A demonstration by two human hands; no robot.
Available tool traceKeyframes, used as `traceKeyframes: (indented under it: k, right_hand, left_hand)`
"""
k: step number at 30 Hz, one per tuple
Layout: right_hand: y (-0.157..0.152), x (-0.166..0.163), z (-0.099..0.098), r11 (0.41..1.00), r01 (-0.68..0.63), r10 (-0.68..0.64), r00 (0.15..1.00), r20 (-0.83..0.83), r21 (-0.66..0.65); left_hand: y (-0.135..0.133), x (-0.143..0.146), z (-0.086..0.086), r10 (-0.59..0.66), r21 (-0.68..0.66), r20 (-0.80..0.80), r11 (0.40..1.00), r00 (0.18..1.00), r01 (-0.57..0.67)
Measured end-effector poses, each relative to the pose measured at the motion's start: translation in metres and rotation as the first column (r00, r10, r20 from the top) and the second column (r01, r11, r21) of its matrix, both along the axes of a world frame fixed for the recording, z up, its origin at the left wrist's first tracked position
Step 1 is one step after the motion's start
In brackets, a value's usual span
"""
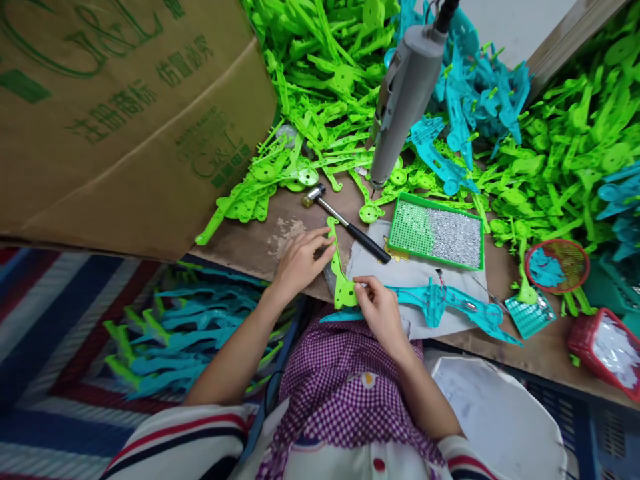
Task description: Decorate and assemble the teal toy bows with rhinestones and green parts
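Note:
A lime-green plastic arm piece (345, 291) with a wide lower end stands between my hands at the table's front edge. My left hand (301, 262) has its fingers closed on the piece's narrow upper half. At the wide end, my right hand (381, 308) pinches the right side between thumb and fingers. Beneath my right hand lies a long blue plastic frame (434, 301) with thin wires along it, reaching right across a pale cloth (410, 270). Just beyond the hands rests a small hammer (345, 221) with a black handle.
A grey electric screwdriver (407, 100) hangs over the table. A green tray (435, 231) holds many small screws. Green pieces (325, 87) pile up behind, with blue ones (465, 93). A cardboard box (125, 133) stands left; a red basket (605, 350) sits right.

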State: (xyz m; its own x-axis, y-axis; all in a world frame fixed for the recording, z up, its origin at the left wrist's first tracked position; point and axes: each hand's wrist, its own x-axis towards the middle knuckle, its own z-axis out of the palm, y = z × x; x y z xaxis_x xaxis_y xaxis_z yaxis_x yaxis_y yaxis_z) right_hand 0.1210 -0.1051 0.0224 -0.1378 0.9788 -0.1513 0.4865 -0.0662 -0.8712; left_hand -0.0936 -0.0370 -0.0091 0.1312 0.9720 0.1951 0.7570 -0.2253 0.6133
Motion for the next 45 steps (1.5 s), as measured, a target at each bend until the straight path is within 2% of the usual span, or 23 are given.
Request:
traceKeyframes:
  k: [4,7,10,13,16,20,24,29,33,36,39,41,45]
  right_hand:
    - [0.003,0.003,0.005,0.998,-0.066,0.064,0.993,0.096,0.015]
    - [-0.002,0.006,0.009,0.979,-0.151,0.102,0.944,0.314,0.136]
    - [-0.012,0.010,0.004,0.888,-0.318,0.118,0.856,0.502,0.332]
    - [-0.022,0.016,-0.012,0.769,-0.472,0.201,0.819,0.538,0.431]
    - [-0.029,0.023,-0.027,0.743,-0.513,0.206,0.787,0.582,0.431]
    - [-0.032,0.030,-0.033,0.698,-0.595,0.245,0.720,0.649,0.397]
    - [-0.035,0.042,-0.040,0.616,-0.672,0.252,0.662,0.706,0.411]
    - [-0.046,0.068,-0.056,0.496,-0.643,0.200,0.739,0.644,0.584]
    - [-0.047,0.084,-0.048,0.436,-0.624,0.230,0.774,0.590,0.649]
    - [-0.038,0.090,-0.025,0.461,-0.562,0.234,0.824,0.516,0.687]
    - [-0.016,0.095,0.005,0.529,-0.482,0.210,0.872,0.442,0.699]
    - [0.005,0.100,0.024,0.610,-0.410,0.174,0.904,0.390,0.679]
    - [0.055,0.118,0.048,0.829,-0.154,0.062,0.981,0.186,0.538]
  left_hand:
    - [0.002,-0.001,-0.004,-0.001,-0.017,0.012,1.000,1.000,0.001]
    - [0.001,0.000,-0.001,-0.007,-0.034,-0.008,0.999,1.000,0.007]
    - [-0.001,0.002,0.004,-0.016,-0.050,-0.055,0.999,0.998,0.013]
    - [-0.002,0.003,0.007,-0.025,-0.054,-0.090,0.998,0.996,0.020]
    - [-0.001,0.003,0.006,-0.024,-0.045,-0.094,0.999,0.995,0.019]
    - [0.002,0.001,0.001,-0.045,-0.024,-0.100,0.999,0.994,0.043]
    - [-0.006,-0.010,-0.002,-0.165,0.029,-0.151,0.985,0.975,0.172]
    - [-0.032,-0.028,-0.006,-0.431,0.003,-0.236,0.896,0.871,0.445]
    - [-0.044,-0.031,-0.013,-0.510,0.012,-0.262,0.847,0.819,0.531]
    - [-0.037,-0.026,-0.011,-0.520,0.044,-0.217,0.840,0.826,0.540]
    - [-0.018,-0.017,-0.004,-0.505,0.093,-0.104,0.853,0.857,0.514]
    - [-0.002,-0.011,0.002,-0.493,0.116,-0.012,0.864,0.870,0.491]
    - [0.019,-0.001,0.021,-0.488,0.104,0.108,0.872,0.866,0.478]
